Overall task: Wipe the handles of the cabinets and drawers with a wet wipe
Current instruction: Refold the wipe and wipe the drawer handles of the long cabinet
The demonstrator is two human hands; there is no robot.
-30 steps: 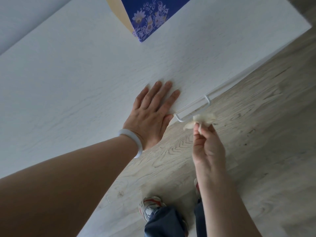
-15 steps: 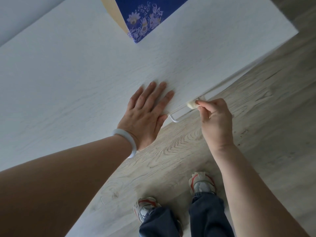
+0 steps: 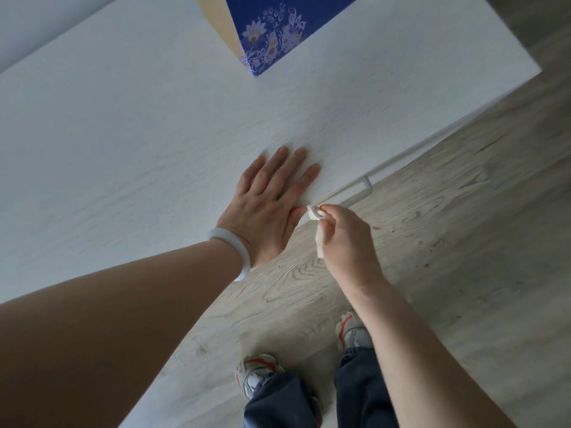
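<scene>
- The wet wipe (image 3: 313, 212) is sitting bunched into a small white wad at the near end of the handle (image 3: 355, 189), right at the front edge of the white cabinet top (image 3: 139, 143).
- The right hand (image 3: 344, 239) is pinching the wet wipe between thumb and curled fingers, and the wad is touching the handle's near end; whether the wipe is wrapping fully around the bar cannot be told.
- The handle is showing as a thin white bar running along the cabinet's front edge, with one bent bracket visible further along toward the right.
- The left hand (image 3: 268, 205) is lying flat on the cabinet top, fingers straight and spread, grasping nothing, its thumb just beside the wet wipe.
- A pale bracelet (image 3: 230, 250) is circling the left wrist.
- A blue box (image 3: 272, 35) with a floral print is standing on the cabinet top, well apart from both hands.
- Below the edge, a light wood-grain floor (image 3: 463, 257) is showing, with two sneakers (image 3: 255, 373) and dark trouser legs (image 3: 360, 393) standing on it.
</scene>
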